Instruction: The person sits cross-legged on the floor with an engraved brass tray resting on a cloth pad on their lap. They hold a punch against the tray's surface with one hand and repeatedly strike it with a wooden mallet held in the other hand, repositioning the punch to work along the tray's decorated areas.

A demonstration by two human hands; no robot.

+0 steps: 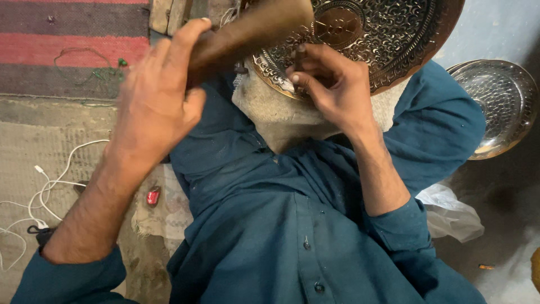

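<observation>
Wooden mallet slants up to the right in our clenched left hand; our right hand pinches an upright chisel on the engraved brass tray.

I see a dark brown wooden mallet at the top centre of the frame. Beside it, the round brass tray at upper right is coppery gold, chased all over with fine scrolls and a ringed medallion. The pad under it looks grey-beige. My tunic fills the lower middle in deep teal, with dark buttons. At far right I see a plain silvery bowl. The rug at upper left is striped red and dull purple-grey. A white cable crosses the tan mat at left.
</observation>
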